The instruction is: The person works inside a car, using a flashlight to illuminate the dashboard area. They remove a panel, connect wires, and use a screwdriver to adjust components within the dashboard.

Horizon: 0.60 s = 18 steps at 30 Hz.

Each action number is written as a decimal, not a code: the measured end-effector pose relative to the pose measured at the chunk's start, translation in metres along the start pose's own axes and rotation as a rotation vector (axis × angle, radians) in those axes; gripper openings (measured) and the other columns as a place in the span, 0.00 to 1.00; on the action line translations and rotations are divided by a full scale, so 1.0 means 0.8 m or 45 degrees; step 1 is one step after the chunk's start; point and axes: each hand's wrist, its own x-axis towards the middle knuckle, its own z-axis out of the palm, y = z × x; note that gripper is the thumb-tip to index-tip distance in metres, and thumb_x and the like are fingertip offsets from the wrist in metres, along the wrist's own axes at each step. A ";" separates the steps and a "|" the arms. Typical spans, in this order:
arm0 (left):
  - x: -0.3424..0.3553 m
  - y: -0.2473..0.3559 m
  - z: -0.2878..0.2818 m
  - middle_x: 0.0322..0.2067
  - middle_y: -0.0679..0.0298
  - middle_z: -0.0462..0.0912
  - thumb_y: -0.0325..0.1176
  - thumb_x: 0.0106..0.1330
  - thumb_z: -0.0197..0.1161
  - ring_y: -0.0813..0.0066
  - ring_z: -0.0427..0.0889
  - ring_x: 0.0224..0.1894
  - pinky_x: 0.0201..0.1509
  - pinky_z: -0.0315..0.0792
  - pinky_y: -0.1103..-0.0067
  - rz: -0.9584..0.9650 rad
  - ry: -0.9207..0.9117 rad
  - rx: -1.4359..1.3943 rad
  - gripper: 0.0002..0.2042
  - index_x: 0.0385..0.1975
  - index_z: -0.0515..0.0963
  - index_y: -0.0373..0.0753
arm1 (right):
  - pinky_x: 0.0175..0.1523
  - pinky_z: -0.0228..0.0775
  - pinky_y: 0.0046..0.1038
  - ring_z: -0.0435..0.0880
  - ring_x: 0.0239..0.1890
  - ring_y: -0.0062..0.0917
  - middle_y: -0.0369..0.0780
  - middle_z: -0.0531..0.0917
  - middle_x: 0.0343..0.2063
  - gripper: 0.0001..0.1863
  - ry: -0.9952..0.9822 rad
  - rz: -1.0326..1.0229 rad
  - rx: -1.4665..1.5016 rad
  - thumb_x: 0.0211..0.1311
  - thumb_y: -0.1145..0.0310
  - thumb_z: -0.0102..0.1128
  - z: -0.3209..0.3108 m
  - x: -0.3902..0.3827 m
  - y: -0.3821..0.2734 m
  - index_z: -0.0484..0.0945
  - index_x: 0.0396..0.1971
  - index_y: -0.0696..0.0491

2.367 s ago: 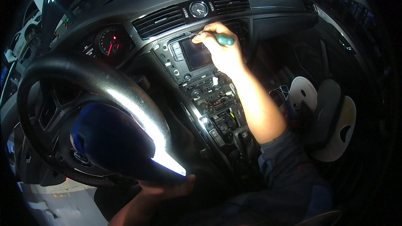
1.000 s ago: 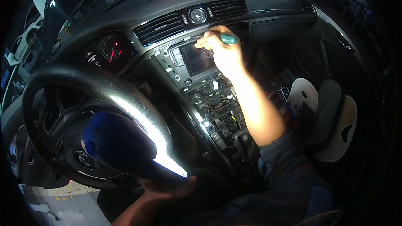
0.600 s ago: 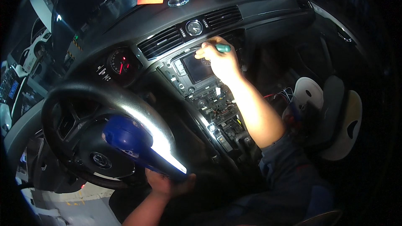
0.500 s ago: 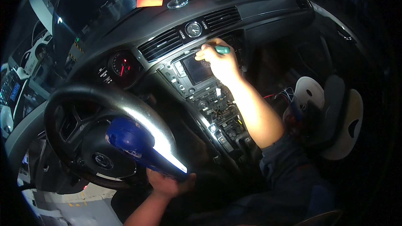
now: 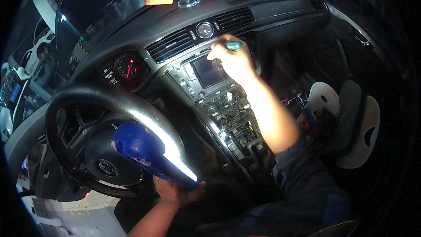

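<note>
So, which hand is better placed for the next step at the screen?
Likely the right hand: it holds the green-handled tool near the top of the screen, while the left hand holds the blue lamp near the steering wheel.

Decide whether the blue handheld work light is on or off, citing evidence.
On: the blue work light in the left hand shows a glowing white strip, and glare brightens the steering wheel rim beside it.

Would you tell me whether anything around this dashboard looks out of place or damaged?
Yes: below the screen, the center console lies open, exposing inner parts that trim would normally cover. The blue lamp in the left hand looks scuffed.
</note>
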 end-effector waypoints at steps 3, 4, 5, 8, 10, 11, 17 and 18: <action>-0.009 -0.006 0.003 0.54 0.52 0.76 0.60 0.60 0.71 0.52 0.79 0.54 0.56 0.73 0.62 -0.019 -0.010 -0.050 0.39 0.65 0.69 0.39 | 0.34 0.75 0.21 0.85 0.27 0.17 0.38 0.88 0.25 0.05 -0.067 0.030 -0.180 0.63 0.72 0.67 -0.003 0.009 -0.009 0.83 0.31 0.59; -0.010 -0.006 0.004 0.54 0.52 0.76 0.60 0.60 0.72 0.52 0.79 0.54 0.56 0.73 0.62 -0.030 0.002 -0.100 0.40 0.65 0.69 0.39 | 0.33 0.75 0.21 0.84 0.27 0.16 0.37 0.87 0.25 0.06 -0.094 0.039 -0.209 0.63 0.72 0.68 -0.003 0.012 -0.011 0.83 0.31 0.58; -0.011 -0.007 0.006 0.54 0.52 0.77 0.60 0.59 0.72 0.52 0.79 0.54 0.56 0.74 0.62 -0.039 0.015 -0.150 0.40 0.65 0.69 0.39 | 0.32 0.74 0.21 0.84 0.26 0.15 0.37 0.87 0.25 0.06 -0.128 0.034 -0.222 0.62 0.71 0.69 -0.003 0.015 -0.013 0.84 0.31 0.58; -0.010 -0.007 0.006 0.55 0.52 0.76 0.60 0.58 0.74 0.53 0.78 0.55 0.57 0.73 0.62 -0.116 0.005 -0.357 0.42 0.66 0.68 0.38 | 0.29 0.72 0.20 0.82 0.25 0.14 0.36 0.87 0.25 0.05 -0.139 0.041 -0.260 0.62 0.72 0.69 -0.001 0.019 -0.018 0.85 0.32 0.58; -0.009 -0.006 0.003 0.56 0.51 0.75 0.59 0.57 0.76 0.54 0.77 0.56 0.58 0.73 0.62 -0.098 -0.029 -0.338 0.43 0.66 0.67 0.38 | 0.29 0.72 0.20 0.82 0.25 0.15 0.36 0.87 0.25 0.04 -0.143 0.046 -0.248 0.62 0.73 0.69 0.000 0.018 -0.019 0.85 0.32 0.58; -0.008 -0.006 0.001 0.56 0.51 0.74 0.58 0.57 0.76 0.55 0.77 0.57 0.58 0.73 0.62 -0.103 -0.039 -0.330 0.43 0.67 0.67 0.38 | 0.30 0.73 0.20 0.82 0.26 0.15 0.36 0.87 0.25 0.04 -0.143 0.044 -0.218 0.62 0.73 0.69 0.001 0.016 -0.019 0.84 0.32 0.58; -0.007 -0.005 -0.002 0.58 0.50 0.71 0.57 0.58 0.76 0.55 0.74 0.59 0.60 0.72 0.63 -0.106 -0.066 -0.344 0.45 0.68 0.64 0.38 | 0.38 0.75 0.21 0.84 0.30 0.15 0.36 0.88 0.27 0.04 -0.086 -0.029 -0.267 0.61 0.74 0.68 0.000 0.001 -0.012 0.84 0.33 0.58; -0.007 -0.005 -0.001 0.59 0.50 0.70 0.57 0.58 0.76 0.54 0.74 0.60 0.60 0.72 0.63 -0.105 -0.066 -0.349 0.45 0.69 0.63 0.38 | 0.39 0.75 0.21 0.84 0.31 0.15 0.35 0.88 0.28 0.03 -0.094 -0.062 -0.238 0.61 0.75 0.68 0.000 -0.001 -0.009 0.84 0.33 0.58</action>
